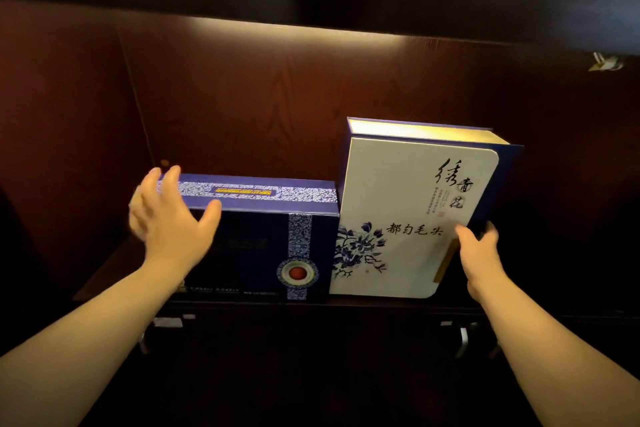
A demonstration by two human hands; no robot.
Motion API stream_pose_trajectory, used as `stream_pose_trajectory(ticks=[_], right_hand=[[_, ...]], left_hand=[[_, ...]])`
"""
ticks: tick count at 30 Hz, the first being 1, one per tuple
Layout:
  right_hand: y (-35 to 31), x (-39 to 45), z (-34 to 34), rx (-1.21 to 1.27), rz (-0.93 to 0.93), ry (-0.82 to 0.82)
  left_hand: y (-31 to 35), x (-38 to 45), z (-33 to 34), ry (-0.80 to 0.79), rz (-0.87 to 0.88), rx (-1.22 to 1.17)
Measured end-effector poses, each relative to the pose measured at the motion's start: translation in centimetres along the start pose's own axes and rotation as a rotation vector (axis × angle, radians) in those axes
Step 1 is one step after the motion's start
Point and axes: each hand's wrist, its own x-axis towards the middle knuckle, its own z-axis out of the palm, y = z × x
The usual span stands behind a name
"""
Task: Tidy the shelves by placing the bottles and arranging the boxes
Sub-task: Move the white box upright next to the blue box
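Observation:
Two gift boxes stand side by side on a dark wooden shelf (114,263). The dark blue box (263,243), with a patterned band and a red round emblem, is on the left. The taller white box (412,218), with blue flowers and black calligraphy, touches its right side. My left hand (169,218) lies over the blue box's upper left corner, fingers spread across its top edge. My right hand (479,255) grips the white box's lower right edge, thumb on the front. No bottles are in view.
The shelf sits in a dark wood cabinet with a lit back panel (277,87) and a board (450,3) close overhead. Metal handles (462,340) show on the cabinet front below the shelf. A small metal fitting (606,62) hangs at the upper right.

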Motion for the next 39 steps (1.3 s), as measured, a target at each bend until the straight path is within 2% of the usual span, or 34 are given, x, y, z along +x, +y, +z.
stream_pose_trajectory(ticks=[2, 5, 9, 17, 21, 23, 24, 26, 27, 28, 30, 32, 34, 36, 39], right_hand=[[0.0, 0.0, -0.3, 0.026, 0.052, -0.008], [0.1, 0.3, -0.8, 0.021, 0.136, -0.022], [0.5, 0.4, -0.8, 0.026, 0.147, -0.042], [1.2, 1.1, -0.8, 0.031, 0.165, -0.053], [1.5, 1.6, -0.8, 0.051, 0.168, -0.044], [1.6, 1.6, -0.8, 0.063, 0.171, -0.034], [1.8, 1.5, -0.9, 0.062, 0.169, -0.036], [2.2, 1.4, -1.0, 0.047, 0.16, -0.05], [2.4, 1.4, -1.1, 0.041, 0.155, -0.059], [2.6, 1.4, -1.2, 0.033, 0.151, -0.067], [2.9, 1.6, -1.4, 0.009, 0.138, -0.077], [3.1, 1.8, -1.4, -0.012, 0.12, -0.103], [3.0, 2.1, -1.5, -0.017, 0.102, -0.123], [3.0, 2.5, -1.4, -0.023, 0.084, -0.129], [3.0, 2.7, -1.1, -0.034, 0.067, -0.13]], left_hand=[[-2.9, 0.1, -0.5, 0.038, -0.271, -0.141], [-5.7, 0.8, -0.2, -0.048, -0.57, -0.37], [-6.4, 0.6, 0.9, -0.143, -0.582, -0.451], [-6.3, 1.7, 1.3, -0.105, -0.694, -0.547], [-6.2, 1.4, 1.0, -0.118, -0.686, -0.524], [-4.9, 0.6, 0.7, -0.071, -0.624, -0.344], [-3.8, 0.0, 0.8, -0.009, -0.515, -0.251], [-0.2, -1.1, 1.1, 0.109, -0.14, -0.192], [1.9, -1.3, 1.7, 0.118, 0.048, -0.212], [3.9, -1.5, 2.5, 0.067, 0.195, -0.257], [8.3, -1.6, 4.2, -0.217, 0.32, -0.4], [12.4, -1.8, 5.6, -0.573, 0.255, -0.514], [15.7, -1.8, 7.2, -0.795, 0.121, -0.637], [17.7, -1.8, 8.2, -0.889, 0.006, -0.765], [18.2, -1.9, 8.7, -0.895, -0.068, -0.831]])
